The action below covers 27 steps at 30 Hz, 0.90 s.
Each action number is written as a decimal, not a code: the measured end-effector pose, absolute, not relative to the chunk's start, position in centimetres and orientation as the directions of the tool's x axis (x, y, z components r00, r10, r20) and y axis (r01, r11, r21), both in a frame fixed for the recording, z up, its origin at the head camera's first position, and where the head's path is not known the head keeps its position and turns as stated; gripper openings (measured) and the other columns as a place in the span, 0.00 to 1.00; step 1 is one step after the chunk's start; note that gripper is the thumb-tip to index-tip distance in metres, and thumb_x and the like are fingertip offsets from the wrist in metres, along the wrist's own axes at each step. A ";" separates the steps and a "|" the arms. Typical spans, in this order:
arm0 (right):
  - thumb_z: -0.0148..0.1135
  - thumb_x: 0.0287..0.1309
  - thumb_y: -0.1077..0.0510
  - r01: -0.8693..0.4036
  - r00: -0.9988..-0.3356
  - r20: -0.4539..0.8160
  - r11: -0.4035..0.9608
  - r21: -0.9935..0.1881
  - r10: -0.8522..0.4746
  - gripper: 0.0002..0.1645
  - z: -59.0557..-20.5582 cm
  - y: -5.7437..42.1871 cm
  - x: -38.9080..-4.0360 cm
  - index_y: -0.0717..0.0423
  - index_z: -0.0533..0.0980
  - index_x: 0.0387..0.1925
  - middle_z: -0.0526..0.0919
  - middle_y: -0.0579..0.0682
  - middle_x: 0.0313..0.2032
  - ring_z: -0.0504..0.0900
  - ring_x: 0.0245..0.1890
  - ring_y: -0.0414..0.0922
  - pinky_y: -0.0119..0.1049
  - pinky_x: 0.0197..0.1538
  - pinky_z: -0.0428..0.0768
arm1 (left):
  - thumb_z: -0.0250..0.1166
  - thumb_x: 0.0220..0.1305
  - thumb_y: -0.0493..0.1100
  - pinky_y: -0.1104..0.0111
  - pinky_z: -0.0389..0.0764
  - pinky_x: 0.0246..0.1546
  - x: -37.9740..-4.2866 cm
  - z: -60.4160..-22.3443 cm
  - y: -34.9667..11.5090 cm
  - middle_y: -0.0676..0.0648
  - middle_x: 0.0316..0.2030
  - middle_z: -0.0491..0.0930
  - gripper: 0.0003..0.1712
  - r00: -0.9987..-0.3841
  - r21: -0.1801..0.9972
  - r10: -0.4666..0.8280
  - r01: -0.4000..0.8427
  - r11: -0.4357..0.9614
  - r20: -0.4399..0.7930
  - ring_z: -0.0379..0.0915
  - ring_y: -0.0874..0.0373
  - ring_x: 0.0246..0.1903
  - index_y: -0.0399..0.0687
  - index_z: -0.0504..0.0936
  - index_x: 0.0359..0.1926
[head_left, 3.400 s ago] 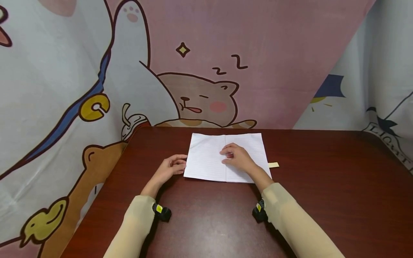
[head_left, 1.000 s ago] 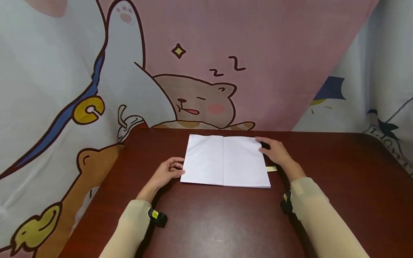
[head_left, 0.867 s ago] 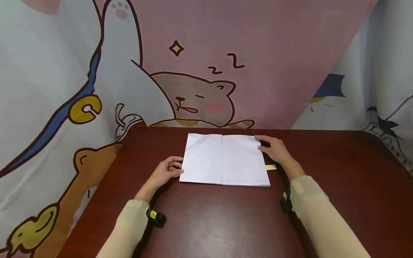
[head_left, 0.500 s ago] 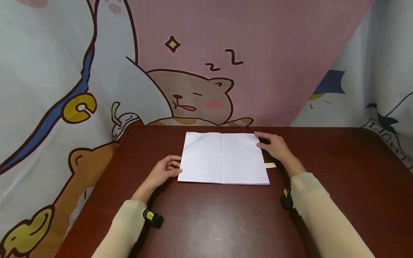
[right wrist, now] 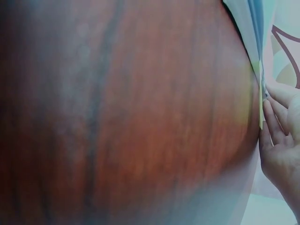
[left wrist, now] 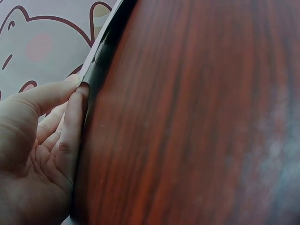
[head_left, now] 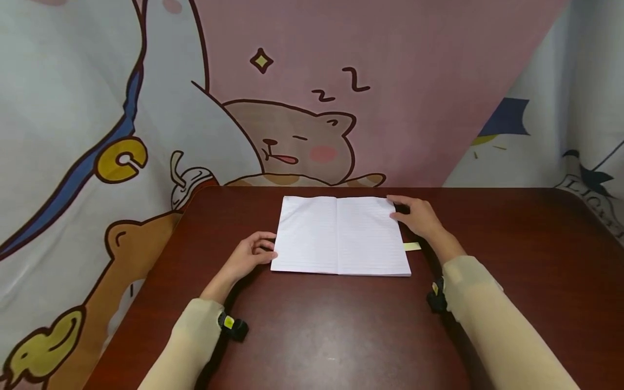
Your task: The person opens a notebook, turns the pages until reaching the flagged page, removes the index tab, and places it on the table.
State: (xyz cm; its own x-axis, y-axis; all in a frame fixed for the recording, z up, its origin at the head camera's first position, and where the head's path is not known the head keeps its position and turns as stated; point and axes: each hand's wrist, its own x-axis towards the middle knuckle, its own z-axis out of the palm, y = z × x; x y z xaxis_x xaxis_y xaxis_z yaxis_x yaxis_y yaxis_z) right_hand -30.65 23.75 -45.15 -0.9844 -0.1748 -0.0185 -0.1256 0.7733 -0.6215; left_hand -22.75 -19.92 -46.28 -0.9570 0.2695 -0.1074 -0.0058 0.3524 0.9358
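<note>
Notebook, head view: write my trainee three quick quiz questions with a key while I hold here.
1. Which hand touches the far corner of the notebook? A) left; B) right; C) neither.
2. True or false: the left hand rests flat on the middle of the left page.
3. Fill in: in the head view, the yellow strip sticks out past the notebook's ____ edge.

Key: 1. B, the right hand. 2. False, it is at the left edge. 3. Right.

Free: tbl (head_left: pixel 331 330) btwn sleeves (head_left: pixel 492 309) | Blk: nbk (head_left: pixel 336 238) ahead; L fingers (head_left: pixel 265 235), R fingers (head_left: pixel 402 200), tab (head_left: pixel 413 246) @ edges
</note>
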 end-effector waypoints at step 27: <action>0.61 0.69 0.55 -0.141 -0.988 0.055 0.725 -0.674 -0.142 0.25 -45.4 23.7 -30.7 0.55 0.73 0.65 0.73 0.62 0.67 0.65 0.70 0.62 0.63 0.70 0.64 | 0.67 0.64 0.35 0.75 0.81 0.38 -22.8 -46.3 -19.8 0.36 0.47 0.78 0.28 -0.961 0.920 0.256 0.008 0.392 -0.101 0.76 0.62 0.34 0.36 0.71 0.64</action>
